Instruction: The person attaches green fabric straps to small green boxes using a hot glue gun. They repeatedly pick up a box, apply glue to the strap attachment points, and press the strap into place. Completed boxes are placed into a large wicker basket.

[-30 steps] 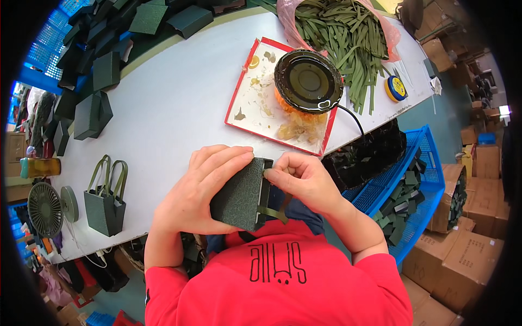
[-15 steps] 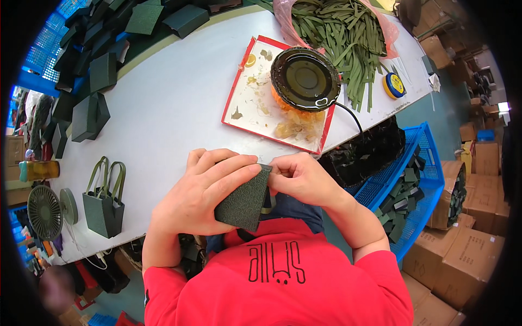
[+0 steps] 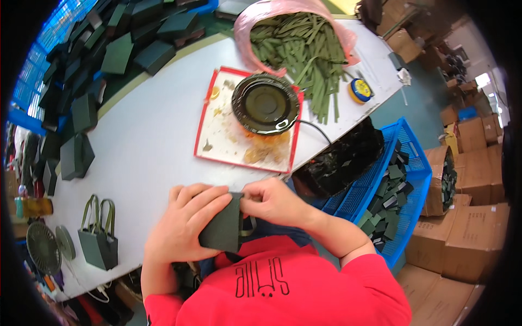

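My left hand (image 3: 179, 223) is wrapped round a small dark green box-shaped bag (image 3: 222, 225), held tilted just off the table's near edge. At the bag's right upper edge my right hand (image 3: 272, 201) has its fingers pinched together. A looped green ribbon strap (image 3: 249, 225) hangs below those fingertips, and I see it run along the bag's side. What exactly the right fingertips grip is hidden. To the left on the table stands a similar dark green bag (image 3: 99, 247) with two ribbon handles upright.
A round black hot pot of dark liquid (image 3: 265, 103) sits on a stained red-rimmed tray (image 3: 201, 138). Behind it, a pink plastic bag (image 3: 244, 38) spills green ribbon strips (image 3: 304, 49). Dark green boxes (image 3: 84, 111) pile up at left. A blue crate (image 3: 416, 179) stands at right.
The whole view has shifted, so the table things appear lower and further left. The held bag is turned slightly, its face at a different angle. Both hands keep their places on it.
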{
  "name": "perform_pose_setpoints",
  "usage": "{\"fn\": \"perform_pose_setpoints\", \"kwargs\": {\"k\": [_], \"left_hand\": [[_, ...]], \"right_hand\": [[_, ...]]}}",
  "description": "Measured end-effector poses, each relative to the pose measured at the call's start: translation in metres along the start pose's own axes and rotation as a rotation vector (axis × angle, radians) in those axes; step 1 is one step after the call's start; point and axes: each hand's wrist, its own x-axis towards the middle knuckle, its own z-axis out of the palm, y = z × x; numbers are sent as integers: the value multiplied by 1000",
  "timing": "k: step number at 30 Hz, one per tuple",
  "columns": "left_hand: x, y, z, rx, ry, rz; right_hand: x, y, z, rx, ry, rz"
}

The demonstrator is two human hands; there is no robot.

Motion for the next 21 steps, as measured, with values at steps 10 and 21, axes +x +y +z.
{"fn": "perform_pose_setpoints", "kwargs": {"k": [10, 21], "left_hand": [[-38, -24, -10, 259, 239, -553], [-72, -61, -22, 170, 389, -813]], "right_hand": [[-20, 3, -70, -290, 654, -263], [4, 39, -183, -745, 1229, -67]]}}
